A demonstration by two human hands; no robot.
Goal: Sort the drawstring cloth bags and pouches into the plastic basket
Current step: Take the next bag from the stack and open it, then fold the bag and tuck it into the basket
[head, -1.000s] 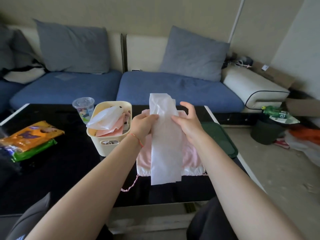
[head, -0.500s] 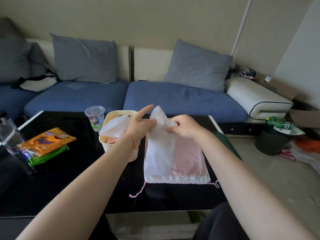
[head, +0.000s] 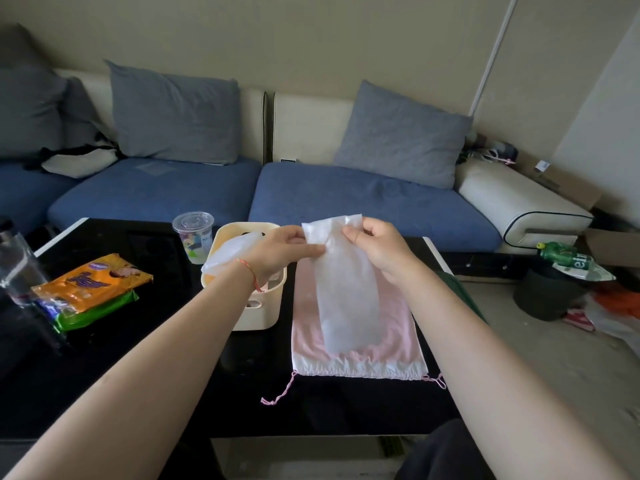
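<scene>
From the head camera, both hands are raised over the black surface (head: 138, 358) and hold one white pouch (head: 346, 292) by its top edge. The left hand (head: 277, 254) pinches the left part of the edge between thumb and fingers, and the right hand (head: 374, 247) grips the right part with curled fingers. The pouch hangs down in front of a pink drawstring bag (head: 401, 341), which lies flat on the surface (its cords at the near end). Just left of this bag stands the cream plastic basket (head: 259, 317), with white cloth (head: 225, 254) already inside. Further left are a clear plastic cup (head: 194, 237) and orange and green packets (head: 90, 289).
</scene>
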